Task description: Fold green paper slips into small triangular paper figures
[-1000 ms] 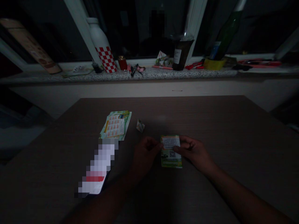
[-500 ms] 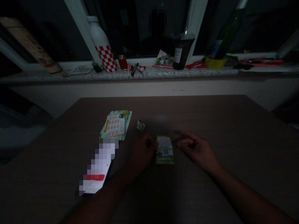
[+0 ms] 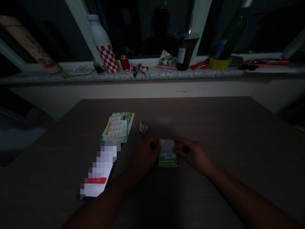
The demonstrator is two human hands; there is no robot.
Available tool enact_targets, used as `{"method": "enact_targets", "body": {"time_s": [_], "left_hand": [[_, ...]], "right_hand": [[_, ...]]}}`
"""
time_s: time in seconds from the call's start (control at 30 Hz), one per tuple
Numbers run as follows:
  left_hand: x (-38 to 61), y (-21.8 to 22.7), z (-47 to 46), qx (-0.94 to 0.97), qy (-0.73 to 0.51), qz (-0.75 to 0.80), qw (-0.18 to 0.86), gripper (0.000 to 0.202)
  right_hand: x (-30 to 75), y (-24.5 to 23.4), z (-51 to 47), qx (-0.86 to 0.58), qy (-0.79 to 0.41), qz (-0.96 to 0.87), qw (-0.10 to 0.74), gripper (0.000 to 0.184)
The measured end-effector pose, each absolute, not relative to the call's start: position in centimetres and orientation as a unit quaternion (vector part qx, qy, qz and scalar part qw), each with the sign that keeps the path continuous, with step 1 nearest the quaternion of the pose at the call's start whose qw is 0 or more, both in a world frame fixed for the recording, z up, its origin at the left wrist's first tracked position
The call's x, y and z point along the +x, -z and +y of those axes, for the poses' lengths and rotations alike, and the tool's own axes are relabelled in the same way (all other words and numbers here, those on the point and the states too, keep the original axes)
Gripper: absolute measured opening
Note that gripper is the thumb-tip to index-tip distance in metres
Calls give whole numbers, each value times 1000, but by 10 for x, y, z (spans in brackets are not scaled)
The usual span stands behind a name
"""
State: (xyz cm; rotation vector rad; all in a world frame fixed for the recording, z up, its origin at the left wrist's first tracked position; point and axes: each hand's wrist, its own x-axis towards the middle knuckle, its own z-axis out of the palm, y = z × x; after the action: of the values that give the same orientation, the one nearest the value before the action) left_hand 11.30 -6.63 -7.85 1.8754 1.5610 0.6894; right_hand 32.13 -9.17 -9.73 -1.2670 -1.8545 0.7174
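A small folded green-and-white printed paper (image 3: 168, 154) lies on the table in front of me, with a crease across its middle. My left hand (image 3: 147, 152) pinches its left edge between thumb and finger. At the opposite edge, my right hand (image 3: 190, 152) has thumb and fingertips closed on the paper. Just beyond my left hand sits a small folded paper piece (image 3: 143, 127). Farther left is a stack of printed green cards or sheets (image 3: 116, 128), the top one bearing a grid of orange print.
A lit phone (image 3: 100, 175) with a blurred screen lies by my left forearm on the brown table (image 3: 209, 114). Behind, the speckled windowsill (image 3: 154, 74) carries a checkered bottle (image 3: 108, 57), a dark drink cup (image 3: 184, 54), a green bottle (image 3: 234, 31) and a tape roll (image 3: 219, 63).
My right hand has moved left from beside the paper and taken its right edge. The left hand stays at the left edge. The paper's middle now looks bent.
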Motion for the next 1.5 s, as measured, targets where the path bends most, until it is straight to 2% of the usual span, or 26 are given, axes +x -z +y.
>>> {"method": "enact_targets", "body": {"time_s": [0.17,0.47,0.67,0.93,1.13,1.5], "left_hand": [[113,77,-66,704,-272,579,307,12],[112,80,-65,711,-278,575,293,10],[112,81,-65,704,-277,583,297,10],[112,79,-65,698,-280,579,316,9],[113,79,-65,709,-279,578,293,11],[112,79,-65,705,-292,568,309,10]], "right_hand": [[322,92,-93,-507,-248,-750,346,27],[328,100,-97,-512,-271,-734,355,35],[331,94,-100,-507,-227,-761,335,32],[331,85,-105,-530,-210,-769,291,50],[332,85,-106,-536,-205,-775,265,74],[332,79,-108,-537,-193,-788,233,89]]}}
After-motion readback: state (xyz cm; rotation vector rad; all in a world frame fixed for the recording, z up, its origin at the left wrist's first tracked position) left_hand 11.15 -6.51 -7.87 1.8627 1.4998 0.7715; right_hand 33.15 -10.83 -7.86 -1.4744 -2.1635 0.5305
